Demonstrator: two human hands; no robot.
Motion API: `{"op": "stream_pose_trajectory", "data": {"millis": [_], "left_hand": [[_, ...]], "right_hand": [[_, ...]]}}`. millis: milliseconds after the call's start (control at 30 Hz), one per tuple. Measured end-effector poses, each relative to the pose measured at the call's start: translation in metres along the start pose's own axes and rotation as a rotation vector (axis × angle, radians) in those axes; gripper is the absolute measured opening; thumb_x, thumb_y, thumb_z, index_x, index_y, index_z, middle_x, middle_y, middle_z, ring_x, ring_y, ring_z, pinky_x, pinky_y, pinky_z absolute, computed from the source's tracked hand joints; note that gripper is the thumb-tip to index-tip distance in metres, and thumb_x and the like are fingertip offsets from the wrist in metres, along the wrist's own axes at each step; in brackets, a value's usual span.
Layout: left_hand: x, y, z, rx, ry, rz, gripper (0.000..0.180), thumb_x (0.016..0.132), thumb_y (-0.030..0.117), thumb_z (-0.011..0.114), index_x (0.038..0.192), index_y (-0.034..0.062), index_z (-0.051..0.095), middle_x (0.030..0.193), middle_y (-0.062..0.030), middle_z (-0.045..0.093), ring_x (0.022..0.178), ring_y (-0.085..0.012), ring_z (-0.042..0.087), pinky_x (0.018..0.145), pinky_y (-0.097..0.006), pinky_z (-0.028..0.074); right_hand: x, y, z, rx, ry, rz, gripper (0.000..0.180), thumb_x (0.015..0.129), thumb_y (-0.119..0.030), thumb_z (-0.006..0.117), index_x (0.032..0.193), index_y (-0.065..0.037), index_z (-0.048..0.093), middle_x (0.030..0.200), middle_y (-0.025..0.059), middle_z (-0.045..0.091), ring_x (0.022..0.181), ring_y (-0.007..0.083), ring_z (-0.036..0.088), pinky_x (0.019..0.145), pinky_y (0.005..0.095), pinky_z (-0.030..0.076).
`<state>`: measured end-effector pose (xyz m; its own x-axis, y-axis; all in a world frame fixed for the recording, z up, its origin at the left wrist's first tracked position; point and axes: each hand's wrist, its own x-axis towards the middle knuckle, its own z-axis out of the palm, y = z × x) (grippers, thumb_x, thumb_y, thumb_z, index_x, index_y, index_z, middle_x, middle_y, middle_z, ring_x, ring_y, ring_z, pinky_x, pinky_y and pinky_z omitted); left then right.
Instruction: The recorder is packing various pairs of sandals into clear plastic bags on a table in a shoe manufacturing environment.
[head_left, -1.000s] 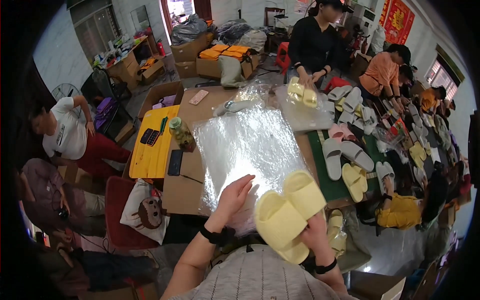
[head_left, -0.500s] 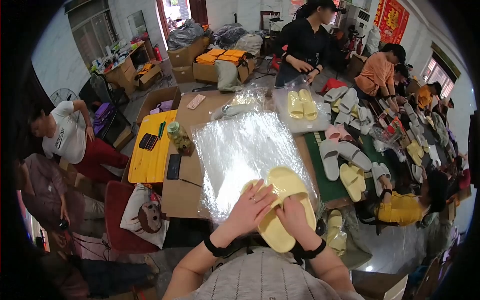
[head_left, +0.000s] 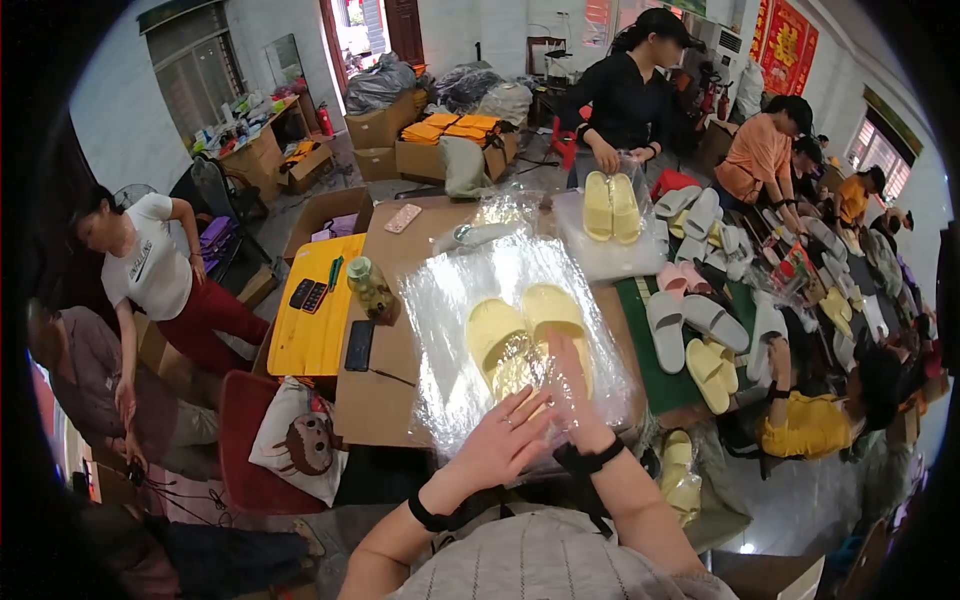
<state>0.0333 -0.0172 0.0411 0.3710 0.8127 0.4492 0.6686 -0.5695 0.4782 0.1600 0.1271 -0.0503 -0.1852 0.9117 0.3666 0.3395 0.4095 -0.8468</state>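
A pair of pale yellow slippers, the left slipper [head_left: 494, 335] and the right slipper [head_left: 553, 305], lies side by side on a stack of clear plastic bags [head_left: 430, 300], toes pointing away from me. Shiny clear film shows over their near ends; whether they are fully inside a bag I cannot tell. My right hand [head_left: 572, 390] reaches forward, fingers stretched out along the right slipper, partly hiding it. Just nearer and to its left, my left hand [head_left: 505, 438] is spread palm down by the slippers' heels, holding nothing I can see.
Left of the bags are a dark phone [head_left: 357, 346], a jar [head_left: 371, 291] and a calculator [head_left: 307, 294]. Across the table a co-worker holds bagged yellow slippers [head_left: 611, 208]. Grey slippers [head_left: 665, 331] and others crowd the right side. A red chair [head_left: 243, 440] stands at left.
The yellow slippers have gone from my hands onto the plastic bags, farther forward. My right hand has moved forward, and my left hand has come down nearer me. The co-worker opposite has lifted bagged slippers.
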Motion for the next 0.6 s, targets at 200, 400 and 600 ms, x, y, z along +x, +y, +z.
{"op": "stream_pose_trajectory", "data": {"millis": [200, 400, 600], "left_hand": [[-0.028, -0.034, -0.015, -0.104, 0.128, -0.200, 0.058, 0.091, 0.028, 0.068, 0.142, 0.0067, 0.050, 0.149, -0.0188, 0.046, 0.139, -0.0393, 0.041, 0.114, -0.045, 0.037], [-0.025, -0.081, 0.011, 0.043, 0.275, -0.480, 0.058, 0.093, 0.031, 0.066, 0.141, 0.0027, 0.049, 0.151, -0.0255, 0.039, 0.140, -0.0449, 0.035, 0.115, -0.050, 0.032], [-0.010, -0.099, 0.041, 0.087, 0.325, -0.500, 0.059, 0.094, 0.029, 0.065, 0.144, 0.0049, 0.045, 0.155, -0.0291, 0.030, 0.143, -0.0501, 0.027, 0.116, -0.054, 0.028]], "right_hand": [[-0.072, -0.061, -0.083, -0.130, -0.518, -0.221, 0.042, 0.088, -0.017, 0.073, 0.126, -0.004, 0.061, 0.113, 0.0146, 0.066, 0.103, 0.0306, 0.064, 0.087, 0.0393, 0.052], [-0.044, -0.118, -0.143, 0.224, -0.745, 0.144, 0.020, 0.092, -0.017, 0.072, 0.098, 0.002, 0.072, 0.080, 0.0064, 0.070, 0.071, 0.0081, 0.061, 0.063, 0.0258, 0.049], [0.024, -0.049, -0.057, -0.201, -0.193, 0.050, 0.036, 0.087, -0.033, 0.074, 0.104, -0.001, 0.070, 0.088, 0.0150, 0.071, 0.073, 0.0254, 0.066, 0.066, 0.0360, 0.052]]}}
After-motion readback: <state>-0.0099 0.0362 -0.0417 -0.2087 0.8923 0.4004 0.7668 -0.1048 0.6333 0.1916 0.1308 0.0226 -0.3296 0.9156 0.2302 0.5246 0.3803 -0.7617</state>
